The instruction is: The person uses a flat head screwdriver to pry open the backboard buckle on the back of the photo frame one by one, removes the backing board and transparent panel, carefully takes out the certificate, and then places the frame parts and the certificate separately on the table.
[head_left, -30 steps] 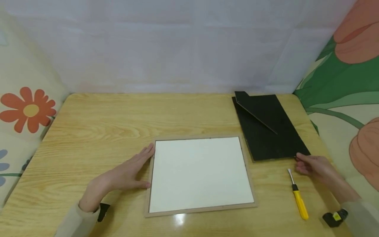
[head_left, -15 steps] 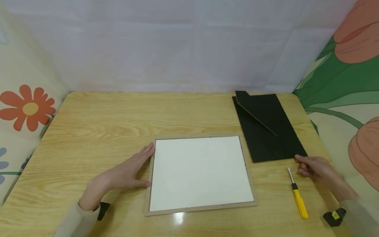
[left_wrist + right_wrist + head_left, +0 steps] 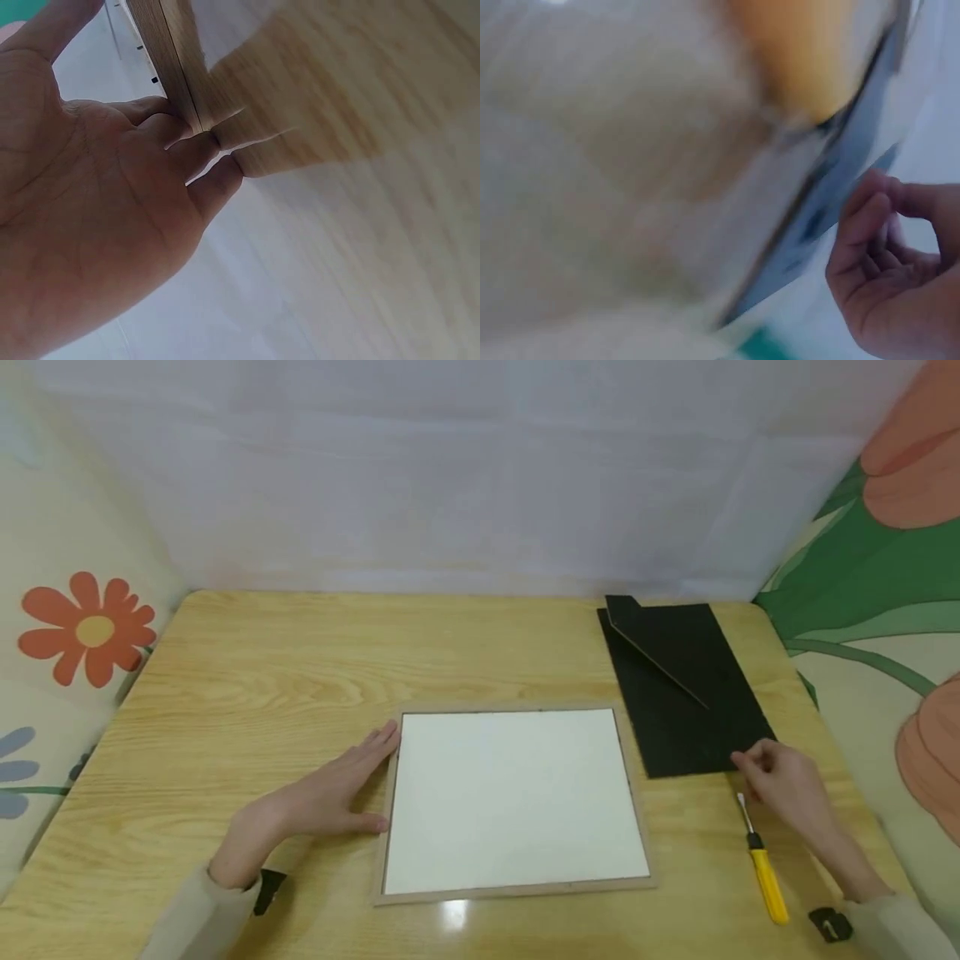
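A wooden picture frame [image 3: 517, 891] with a white panel [image 3: 517, 802] inside it lies on the table. Against its left side rests my left hand [image 3: 322, 797], fingers spread along the edge and thumb lower down. The left wrist view shows the fingertips touching the frame's wooden side [image 3: 176, 67]. My right hand [image 3: 787, 781] is at the near edge of a black backing board [image 3: 675, 735], near its right corner. Its thumb and index fingertips meet, the other fingers are curled, and nothing shows between them. A yellow-handled screwdriver [image 3: 768, 885] lies just below that hand.
A black stand flap [image 3: 656, 662] sticks up from the backing board at an angle. The wooden table [image 3: 300, 643] ends at a white cloth [image 3: 450, 485] behind. Floral cloth [image 3: 915, 560] covers the right side, with more on the left.
My right hand has let go of the backing board's near right corner and moved a little left along the edge. The board has shifted slightly. My left hand stays against the frame.
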`<action>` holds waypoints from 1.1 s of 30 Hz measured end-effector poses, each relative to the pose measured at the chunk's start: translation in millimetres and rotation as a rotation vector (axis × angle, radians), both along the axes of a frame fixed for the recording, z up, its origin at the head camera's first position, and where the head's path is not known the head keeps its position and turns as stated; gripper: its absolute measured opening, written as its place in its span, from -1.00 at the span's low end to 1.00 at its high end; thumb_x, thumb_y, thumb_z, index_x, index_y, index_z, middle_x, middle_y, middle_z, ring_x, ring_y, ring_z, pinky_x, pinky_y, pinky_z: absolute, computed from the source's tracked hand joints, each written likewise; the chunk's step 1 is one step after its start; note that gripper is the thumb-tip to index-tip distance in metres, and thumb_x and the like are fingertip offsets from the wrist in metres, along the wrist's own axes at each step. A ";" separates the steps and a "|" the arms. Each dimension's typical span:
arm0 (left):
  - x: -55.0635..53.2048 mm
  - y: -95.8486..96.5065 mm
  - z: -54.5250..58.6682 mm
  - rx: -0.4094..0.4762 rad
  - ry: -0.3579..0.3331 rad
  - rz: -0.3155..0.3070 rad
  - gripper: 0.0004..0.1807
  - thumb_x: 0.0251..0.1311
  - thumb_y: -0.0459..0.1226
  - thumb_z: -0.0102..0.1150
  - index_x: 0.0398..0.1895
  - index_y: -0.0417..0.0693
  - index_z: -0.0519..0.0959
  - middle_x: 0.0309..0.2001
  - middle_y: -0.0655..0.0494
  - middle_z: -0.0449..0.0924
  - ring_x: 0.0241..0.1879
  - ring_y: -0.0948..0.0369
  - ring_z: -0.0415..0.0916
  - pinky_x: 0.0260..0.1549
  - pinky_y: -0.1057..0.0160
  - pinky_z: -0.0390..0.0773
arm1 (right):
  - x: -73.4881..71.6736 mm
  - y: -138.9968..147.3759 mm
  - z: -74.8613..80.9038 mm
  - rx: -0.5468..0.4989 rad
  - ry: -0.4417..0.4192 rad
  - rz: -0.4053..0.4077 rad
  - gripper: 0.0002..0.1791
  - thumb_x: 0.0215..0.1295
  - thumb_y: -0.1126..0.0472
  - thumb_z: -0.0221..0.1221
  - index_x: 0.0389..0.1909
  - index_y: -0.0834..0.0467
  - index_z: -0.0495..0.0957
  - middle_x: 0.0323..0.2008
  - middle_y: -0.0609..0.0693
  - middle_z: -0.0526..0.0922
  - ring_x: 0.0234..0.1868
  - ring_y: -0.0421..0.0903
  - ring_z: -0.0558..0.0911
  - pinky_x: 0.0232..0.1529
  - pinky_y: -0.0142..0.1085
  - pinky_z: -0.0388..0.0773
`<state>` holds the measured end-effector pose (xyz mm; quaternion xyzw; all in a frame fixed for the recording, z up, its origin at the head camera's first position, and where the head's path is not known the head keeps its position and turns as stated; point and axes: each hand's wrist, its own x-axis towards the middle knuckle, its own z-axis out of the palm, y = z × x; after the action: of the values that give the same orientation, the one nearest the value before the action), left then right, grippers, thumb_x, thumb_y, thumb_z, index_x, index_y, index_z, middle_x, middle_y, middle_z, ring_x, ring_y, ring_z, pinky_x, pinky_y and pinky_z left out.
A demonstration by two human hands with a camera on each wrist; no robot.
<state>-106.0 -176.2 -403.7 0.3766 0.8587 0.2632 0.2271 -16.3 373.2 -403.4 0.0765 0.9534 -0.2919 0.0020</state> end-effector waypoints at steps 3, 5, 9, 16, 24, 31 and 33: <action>-0.8 1.7 0.9 -0.007 -0.004 -0.013 0.13 0.15 -0.02 0.32 0.50 -0.32 -0.21 0.51 -0.26 -0.37 0.45 -0.21 -0.34 0.32 -0.28 -0.12 | 4.5 -50.4 8.6 0.095 0.046 0.128 -0.89 0.31 0.30 0.20 -0.41 0.22 0.56 -0.63 -0.09 0.51 -0.64 -0.20 0.43 -0.69 -0.37 0.37; -1.5 3.1 1.6 -0.010 -0.003 -0.018 0.12 0.15 -0.05 0.33 0.50 -0.33 -0.21 0.51 -0.26 -0.37 0.46 -0.21 -0.33 0.32 -0.28 -0.11 | 8.0 -86.3 12.6 0.121 0.011 0.207 -0.96 0.25 0.31 0.25 -0.31 0.20 0.60 -0.47 -0.07 0.56 -0.53 -0.20 0.45 -0.58 -0.36 0.45; -0.9 4.3 2.3 -0.019 -0.008 -0.018 0.12 0.14 -0.09 0.35 0.50 -0.35 -0.21 0.51 -0.27 -0.37 0.46 -0.20 -0.34 0.33 -0.27 -0.12 | 15.7 -142.5 10.4 0.212 -0.021 0.399 -0.64 0.17 0.20 0.35 -0.02 0.19 0.60 -0.06 0.14 0.56 -0.13 0.01 0.57 -0.17 -0.13 0.62; 3.9 2.4 2.4 -0.002 -0.013 -0.012 0.11 0.16 -0.07 0.32 0.49 -0.38 -0.21 0.50 -0.29 -0.38 0.45 -0.22 -0.34 0.31 -0.30 -0.12 | 19.3 -167.5 -2.8 0.346 0.059 0.520 -0.54 0.13 0.14 0.38 0.04 0.22 0.59 0.13 0.31 0.48 0.13 0.21 0.45 0.13 0.06 0.42; 4.0 -2.5 9.8 -0.013 -0.021 -0.008 0.11 0.17 -0.09 0.33 0.49 -0.38 -0.22 0.50 -0.30 -0.39 0.45 -0.22 -0.35 0.31 -0.30 -0.14 | 5.6 -223.9 12.1 0.433 0.088 0.513 -0.55 0.16 0.02 0.35 -0.16 0.32 0.55 -0.07 0.32 0.53 -0.13 0.23 0.53 -0.26 -0.04 0.59; 3.1 -2.6 8.6 -0.010 -0.022 0.005 0.10 0.16 -0.09 0.33 0.49 -0.39 -0.20 0.50 -0.30 -0.37 0.45 -0.22 -0.34 0.32 -0.29 -0.14 | 2.5 -317.1 14.4 0.481 0.059 0.682 -0.29 0.22 -0.28 0.18 0.16 0.20 0.47 0.15 0.24 0.40 0.01 0.10 0.50 -0.13 -0.19 0.58; 4.4 -1.8 6.8 -0.002 -0.028 0.011 0.10 0.17 -0.09 0.32 0.49 -0.38 -0.20 0.50 -0.29 -0.38 0.46 -0.21 -0.34 0.32 -0.28 -0.15 | 4.6 -335.7 11.2 0.545 0.064 0.740 -0.22 0.18 -0.38 0.13 0.17 0.17 0.46 0.15 0.22 0.39 -0.02 0.04 0.49 -0.17 -0.24 0.57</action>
<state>-101.6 -178.0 -396.9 0.3680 0.8577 0.2689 0.2378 -11.7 37.6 -392.2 -0.2805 0.9581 -0.0124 0.0565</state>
